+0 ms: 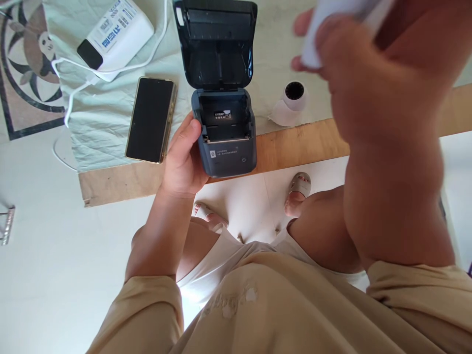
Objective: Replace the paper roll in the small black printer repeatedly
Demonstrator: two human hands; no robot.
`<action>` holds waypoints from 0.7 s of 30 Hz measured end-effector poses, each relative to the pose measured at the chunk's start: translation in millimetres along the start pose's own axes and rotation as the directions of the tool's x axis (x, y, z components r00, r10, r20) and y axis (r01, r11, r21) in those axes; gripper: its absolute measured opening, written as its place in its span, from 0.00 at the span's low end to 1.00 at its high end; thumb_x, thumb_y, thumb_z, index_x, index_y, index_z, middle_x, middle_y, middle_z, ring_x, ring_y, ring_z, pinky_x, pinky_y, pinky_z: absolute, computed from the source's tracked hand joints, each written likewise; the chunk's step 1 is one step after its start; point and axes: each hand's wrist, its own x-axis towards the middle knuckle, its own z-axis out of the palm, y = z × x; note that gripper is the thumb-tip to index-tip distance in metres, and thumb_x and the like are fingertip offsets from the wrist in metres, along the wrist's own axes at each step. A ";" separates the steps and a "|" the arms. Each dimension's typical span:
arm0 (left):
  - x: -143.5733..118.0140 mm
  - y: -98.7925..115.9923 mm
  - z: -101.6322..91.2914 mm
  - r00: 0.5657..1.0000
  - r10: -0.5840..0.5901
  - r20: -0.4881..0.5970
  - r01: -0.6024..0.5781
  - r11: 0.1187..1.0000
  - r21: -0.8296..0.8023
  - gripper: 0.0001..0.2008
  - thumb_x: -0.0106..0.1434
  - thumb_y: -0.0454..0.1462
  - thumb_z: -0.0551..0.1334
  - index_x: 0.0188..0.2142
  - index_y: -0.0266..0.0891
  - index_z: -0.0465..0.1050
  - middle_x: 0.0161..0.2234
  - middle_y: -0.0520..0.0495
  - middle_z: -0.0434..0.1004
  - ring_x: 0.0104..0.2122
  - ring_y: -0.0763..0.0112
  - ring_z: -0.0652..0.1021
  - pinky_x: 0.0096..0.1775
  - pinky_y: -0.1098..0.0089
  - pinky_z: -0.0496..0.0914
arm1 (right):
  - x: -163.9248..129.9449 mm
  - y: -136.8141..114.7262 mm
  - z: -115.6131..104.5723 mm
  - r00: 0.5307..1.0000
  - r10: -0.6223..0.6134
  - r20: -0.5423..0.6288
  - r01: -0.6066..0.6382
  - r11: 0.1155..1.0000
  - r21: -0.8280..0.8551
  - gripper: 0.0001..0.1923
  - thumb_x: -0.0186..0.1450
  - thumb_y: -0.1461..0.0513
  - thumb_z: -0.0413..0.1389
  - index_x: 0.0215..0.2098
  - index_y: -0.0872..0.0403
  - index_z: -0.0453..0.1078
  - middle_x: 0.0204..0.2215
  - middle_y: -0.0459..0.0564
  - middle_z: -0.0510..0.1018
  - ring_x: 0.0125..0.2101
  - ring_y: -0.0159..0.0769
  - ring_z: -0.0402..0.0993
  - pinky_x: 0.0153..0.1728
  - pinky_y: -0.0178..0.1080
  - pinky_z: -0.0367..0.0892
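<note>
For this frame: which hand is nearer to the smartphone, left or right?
Left. The left hand, gripping the dark device, is beside the lower right edge of the smartphone; the right hand is farther away, in the picture's upper right, holding a blurred white object.

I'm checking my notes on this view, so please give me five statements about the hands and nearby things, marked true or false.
1. The left grip holds the dark device. True.
2. The device is closed up. False: its lid stands open.
3. The right grip holds a white object. True.
4. The phone lies left of the device in this view. True.
5. It is lit up. False: it looks dark.
</note>
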 end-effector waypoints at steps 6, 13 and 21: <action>-0.7 1.3 4.5 0.999 0.017 -0.037 -0.016 1.000 0.019 0.17 0.70 0.52 0.60 0.45 0.45 0.77 0.51 0.44 0.81 0.69 0.49 0.67 0.62 0.53 0.72 | -18.3 -47.8 29.6 0.914 -0.176 0.365 0.258 0.947 -0.192 0.18 0.62 0.68 0.54 0.50 0.53 0.68 0.47 0.47 0.79 0.43 0.35 0.77 0.46 0.41 0.74; -0.4 -1.8 1.4 0.999 0.026 -0.021 -0.026 1.000 0.004 0.18 0.70 0.54 0.60 0.45 0.44 0.77 0.47 0.43 0.81 0.67 0.48 0.70 0.61 0.55 0.73 | -19.3 -42.5 43.3 0.929 -0.046 0.367 0.186 0.916 -0.354 0.08 0.64 0.66 0.53 0.40 0.48 0.63 0.46 0.43 0.80 0.43 0.37 0.77 0.35 0.39 0.65; -1.4 -0.7 1.0 1.000 0.025 0.005 -0.025 0.998 -0.056 0.16 0.70 0.50 0.62 0.46 0.42 0.77 0.46 0.43 0.81 0.65 0.49 0.73 0.60 0.54 0.74 | -15.3 -32.3 48.6 0.873 -0.027 0.487 0.196 0.934 -0.300 0.08 0.66 0.67 0.52 0.39 0.47 0.66 0.45 0.45 0.80 0.45 0.43 0.77 0.49 0.48 0.70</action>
